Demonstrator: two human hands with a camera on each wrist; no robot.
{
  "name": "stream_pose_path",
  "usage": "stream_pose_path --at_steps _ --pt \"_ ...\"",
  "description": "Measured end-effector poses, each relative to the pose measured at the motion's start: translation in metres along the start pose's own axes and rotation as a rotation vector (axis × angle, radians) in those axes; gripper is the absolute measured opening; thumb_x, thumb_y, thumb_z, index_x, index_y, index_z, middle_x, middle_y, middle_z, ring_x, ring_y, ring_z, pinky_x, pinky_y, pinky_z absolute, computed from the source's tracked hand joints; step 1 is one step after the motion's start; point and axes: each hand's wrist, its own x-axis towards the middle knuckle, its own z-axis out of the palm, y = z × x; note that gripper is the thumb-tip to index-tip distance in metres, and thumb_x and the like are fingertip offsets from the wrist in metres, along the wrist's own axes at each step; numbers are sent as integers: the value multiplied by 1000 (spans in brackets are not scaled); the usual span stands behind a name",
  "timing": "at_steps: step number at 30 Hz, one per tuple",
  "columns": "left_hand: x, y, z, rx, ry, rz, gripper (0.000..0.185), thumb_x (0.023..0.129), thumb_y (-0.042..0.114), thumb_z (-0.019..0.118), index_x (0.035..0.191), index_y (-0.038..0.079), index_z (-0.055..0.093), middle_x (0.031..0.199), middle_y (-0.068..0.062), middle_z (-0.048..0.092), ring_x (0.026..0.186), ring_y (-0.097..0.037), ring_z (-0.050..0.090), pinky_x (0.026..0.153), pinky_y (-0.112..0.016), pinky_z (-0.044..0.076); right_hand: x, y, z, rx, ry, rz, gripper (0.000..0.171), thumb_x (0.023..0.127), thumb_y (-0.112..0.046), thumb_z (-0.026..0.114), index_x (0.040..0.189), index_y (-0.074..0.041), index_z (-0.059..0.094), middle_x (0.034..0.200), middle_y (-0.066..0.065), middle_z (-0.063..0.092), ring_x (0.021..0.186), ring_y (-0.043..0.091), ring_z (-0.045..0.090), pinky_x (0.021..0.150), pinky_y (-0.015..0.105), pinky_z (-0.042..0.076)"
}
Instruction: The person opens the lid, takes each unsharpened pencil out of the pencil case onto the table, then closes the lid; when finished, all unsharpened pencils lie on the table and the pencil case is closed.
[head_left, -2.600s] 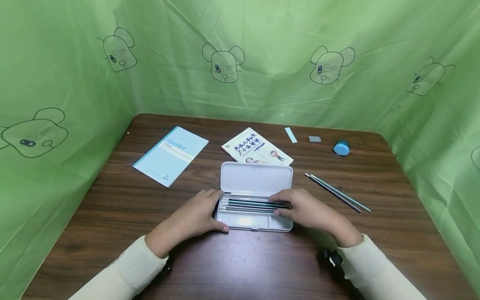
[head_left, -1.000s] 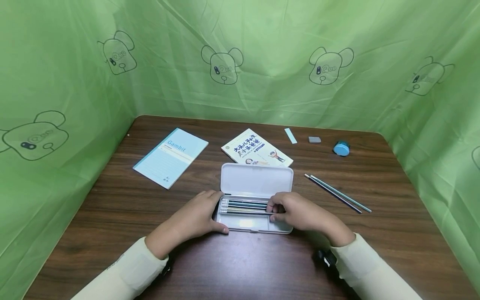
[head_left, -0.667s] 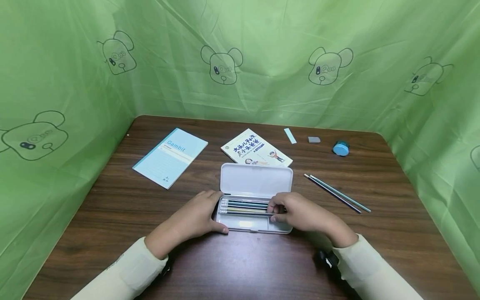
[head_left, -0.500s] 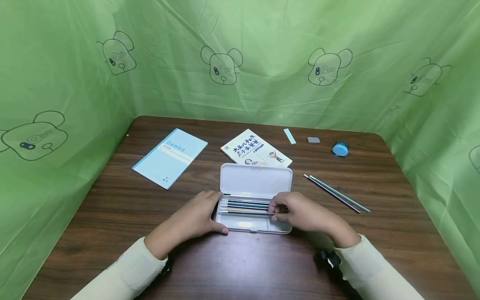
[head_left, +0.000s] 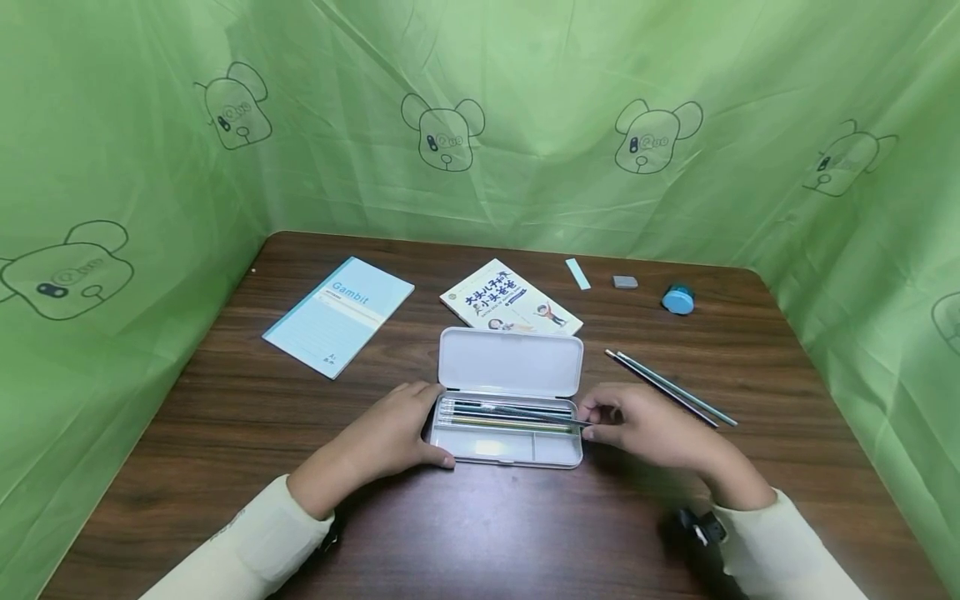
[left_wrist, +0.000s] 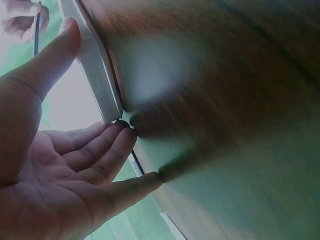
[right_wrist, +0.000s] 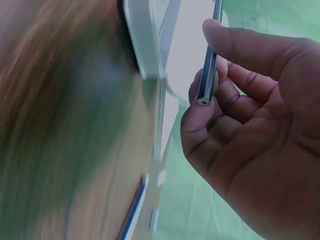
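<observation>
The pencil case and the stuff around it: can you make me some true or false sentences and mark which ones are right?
1. The right hand pinches a pencil. True.
2. The pencil case is closed. False: its lid stands open.
3. Two pencils lie on the table, to the right of the case. True.
4. The left hand holds a pencil too. False: it touches the left end of the case.
5. The light blue notebook says "Gambit" on its cover. True.
6. The round blue thing is inside the case. False: it sits on the table.
</observation>
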Motion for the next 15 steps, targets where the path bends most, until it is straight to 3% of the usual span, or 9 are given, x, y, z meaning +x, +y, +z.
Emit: stream_pose_path --at_steps 9,15 --pt "0 2 -1 1 1 8 106 77 46 103 157 -7 56 152 -23 66 144 -38 61 123 -54 51 -50 37 -41 -29 198 137 10 99 -11 84 104 -15 77 95 -4 70 87 3 62 74 24 57" --pt "-1 2 -1 5 0 4 107 78 47 103 157 -7 55 152 -23 66 144 -38 61 124 -53 51 -64 73 -62 -91 232 297 6 104 -15 79 106 -11 76 97 0 69 84 2 60 68 23 52"
